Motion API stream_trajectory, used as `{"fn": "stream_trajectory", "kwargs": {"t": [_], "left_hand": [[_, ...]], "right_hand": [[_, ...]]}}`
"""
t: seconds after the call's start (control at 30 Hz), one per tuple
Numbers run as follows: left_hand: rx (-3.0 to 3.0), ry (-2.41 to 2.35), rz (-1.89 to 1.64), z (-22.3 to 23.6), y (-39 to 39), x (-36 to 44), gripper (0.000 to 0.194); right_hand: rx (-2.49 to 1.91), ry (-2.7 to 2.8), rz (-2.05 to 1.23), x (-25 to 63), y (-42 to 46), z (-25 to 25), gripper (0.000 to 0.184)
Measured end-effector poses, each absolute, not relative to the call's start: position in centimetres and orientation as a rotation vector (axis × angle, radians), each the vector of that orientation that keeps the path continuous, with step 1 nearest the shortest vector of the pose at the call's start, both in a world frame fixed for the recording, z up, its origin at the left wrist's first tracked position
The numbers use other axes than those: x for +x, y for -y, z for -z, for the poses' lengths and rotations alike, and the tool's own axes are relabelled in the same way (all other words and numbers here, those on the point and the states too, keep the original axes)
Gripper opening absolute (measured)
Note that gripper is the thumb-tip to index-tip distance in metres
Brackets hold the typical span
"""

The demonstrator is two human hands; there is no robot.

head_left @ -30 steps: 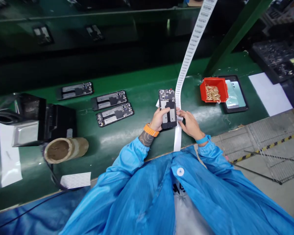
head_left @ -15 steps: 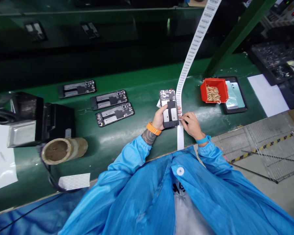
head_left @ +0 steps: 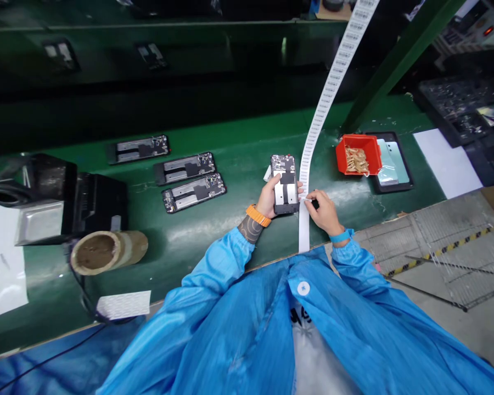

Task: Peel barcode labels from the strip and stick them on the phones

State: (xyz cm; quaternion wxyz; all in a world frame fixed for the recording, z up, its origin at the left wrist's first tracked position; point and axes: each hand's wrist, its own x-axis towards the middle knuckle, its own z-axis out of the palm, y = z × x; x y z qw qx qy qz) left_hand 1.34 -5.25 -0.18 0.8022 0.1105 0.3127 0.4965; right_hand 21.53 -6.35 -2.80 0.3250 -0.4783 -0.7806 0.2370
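My left hand [head_left: 268, 197] is closed round the lower part of an opened phone frame [head_left: 285, 176] with its circuit board showing, held upright over the green bench. A long white strip of small printed labels [head_left: 323, 109] hangs down from the upper right and passes just right of the phone. My right hand [head_left: 321, 207] pinches at that strip next to the phone's right edge, thumb and forefinger pressed together on a small label. Both sleeves are blue.
Three more opened phone frames [head_left: 193, 191] lie on the green bench [head_left: 239, 230] to the left. A red bin [head_left: 358, 154] of small gold parts and a black tray [head_left: 395, 164] stand right. A cardboard roll core [head_left: 107, 251], a black machine [head_left: 66, 203] and white sheets sit at left.
The label strip has shifted slightly right of the phone. My right hand has gone from under the phone's edge to pinching at the strip. The left hand keeps its hold.
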Motion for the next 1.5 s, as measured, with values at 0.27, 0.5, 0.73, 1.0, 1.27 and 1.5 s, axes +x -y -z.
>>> {"fn": "stream_trajectory", "kwargs": {"t": [0.27, 0.5, 0.73, 1.0, 1.27, 1.5], "left_hand": [[0.221, -0.642, -1.068, 0.2, 5.1, 1.7, 0.063], [0.246, -0.593, -1.158, -1.3, 5.6, -1.1, 0.056], [0.138, -0.721, -1.211, -1.5, 7.9, -4.9, 0.063], [0.084, -0.512, -1.475, 0.3, 8.0, -5.7, 0.037], [0.072, -0.348, -1.488, 0.1, 8.8, -6.6, 0.036], [0.015, -0.422, -1.434, 1.2, 8.5, -6.8, 0.038]], "right_hand": [[-1.203, 1.832, -0.614, 21.5, 6.8, 1.8, 0.011], [-1.274, 1.319, -0.895, 20.9, 7.5, 0.1, 0.018], [-1.083, 1.458, -1.303, 15.7, 7.2, -3.6, 0.018], [-0.846, 1.396, -1.902, 9.0, 9.1, -4.4, 0.026], [-0.901, 1.558, -1.792, 5.9, 11.6, -5.0, 0.032], [-0.936, 1.620, -1.695, 5.5, 11.7, -4.6, 0.029]]}}
